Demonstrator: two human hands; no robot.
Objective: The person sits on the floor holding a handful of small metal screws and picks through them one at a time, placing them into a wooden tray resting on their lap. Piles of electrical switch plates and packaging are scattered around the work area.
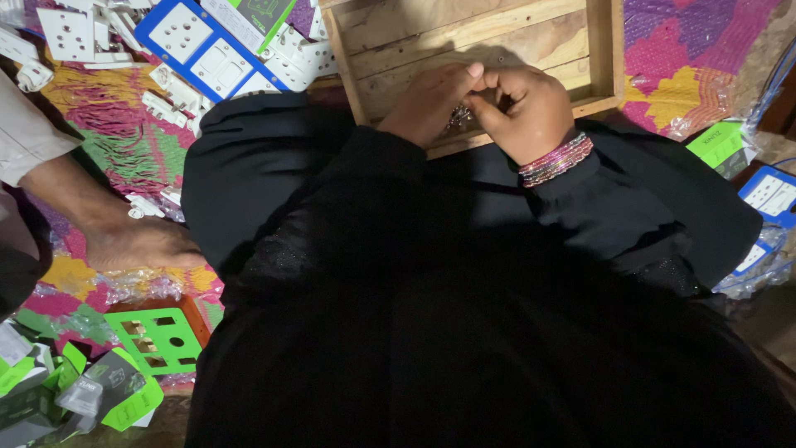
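Low wooden tray (506, 33) lies beneath both hands; a small metallic part (458, 117) is pinched between the curled left hand (431, 104) and right hand (518, 108), apparently mid-assembly, fine fingertip alignment being judged necessary next.

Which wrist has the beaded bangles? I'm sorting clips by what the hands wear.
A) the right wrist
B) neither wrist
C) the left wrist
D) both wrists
A: the pink and silver bangles circle the wrist of the right hand; the left hand emerges from a bare black sleeve.
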